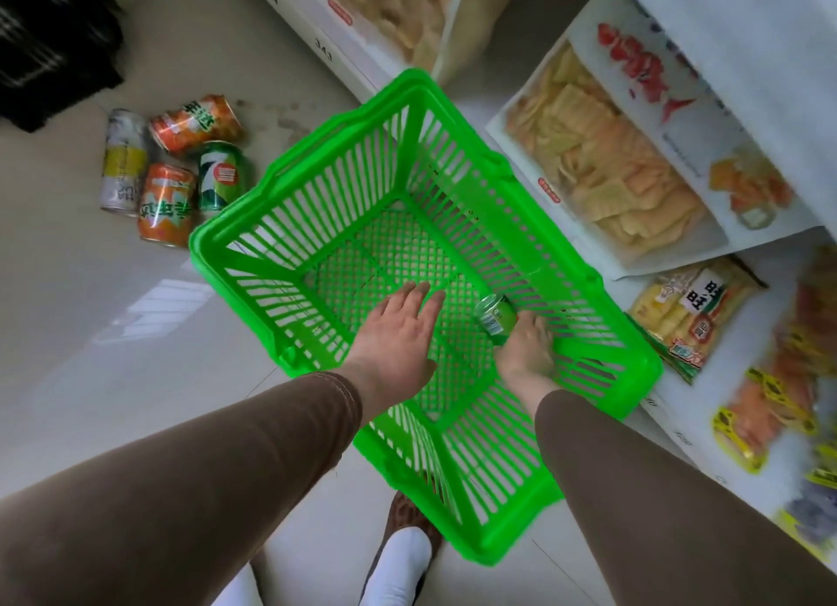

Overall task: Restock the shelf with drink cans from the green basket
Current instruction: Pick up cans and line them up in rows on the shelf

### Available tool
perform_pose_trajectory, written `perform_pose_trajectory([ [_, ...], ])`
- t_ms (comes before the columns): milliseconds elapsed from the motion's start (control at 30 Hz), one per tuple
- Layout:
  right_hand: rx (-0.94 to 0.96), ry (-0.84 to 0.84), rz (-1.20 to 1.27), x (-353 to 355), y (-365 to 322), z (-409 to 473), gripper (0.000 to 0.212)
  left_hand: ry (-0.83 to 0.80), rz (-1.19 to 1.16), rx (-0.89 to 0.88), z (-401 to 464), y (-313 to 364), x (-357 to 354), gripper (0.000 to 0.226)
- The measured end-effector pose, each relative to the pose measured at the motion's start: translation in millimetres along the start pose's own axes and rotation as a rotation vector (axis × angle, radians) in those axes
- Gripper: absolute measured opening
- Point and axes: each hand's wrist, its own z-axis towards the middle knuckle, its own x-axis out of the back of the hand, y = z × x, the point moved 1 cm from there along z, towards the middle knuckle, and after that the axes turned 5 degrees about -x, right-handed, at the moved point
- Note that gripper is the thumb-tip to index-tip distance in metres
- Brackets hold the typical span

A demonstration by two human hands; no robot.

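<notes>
Left hand [398, 329] fingers spread flat over green basket [290, 184]; right hand [527, 347] fingers grip green can [496, 313].

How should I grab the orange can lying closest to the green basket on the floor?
Wrap your hand around the round middle of the orange can, coming down from above. It lies on its side between a pale can and a green can, so only its top side is free.

green basket [253, 238] open-topped, slatted walls all round — shelf edge [584, 261] crowding right
</notes>
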Motion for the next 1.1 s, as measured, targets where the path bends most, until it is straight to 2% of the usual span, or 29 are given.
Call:
perform_pose_trajectory([
  [100,-0.021,0.031,-0.133,-12,-1,9,0.060,0.010,-0.015,-0.002,4,-5,-12,0.094],
  [200,-0.056,-0.034,-0.208,-24,2,8,0.074,0.019,-0.012,-0.006,4,-7,-18,0.094],
  [267,-0.065,-0.093,-0.159,-27,1,1,0.076,0.010,-0.010,0.000,2,-8,-16,0.094],
  [367,-0.090,-0.154,0.077,-17,-8,-23,0.067,0.015,-0.015,0.016,-10,-9,2,0.093],
  [467,0.012,-0.091,0.171,22,-24,-66,0.060,0.038,-0.016,0.054,-35,-5,38,0.093],
  [667,0.375,0.053,0.315,167,-65,-181,0.071,0.073,0.011,0.092,-113,16,166,0.095],
  [867,0.501,0.115,0.517,351,-105,-308,0.081,0.201,0.027,0.054,-205,54,345,0.097],
  [1100,0.690,0.276,0.485,545,-119,-429,0.071,0.427,0.103,-0.075,-294,121,529,0.098],
])
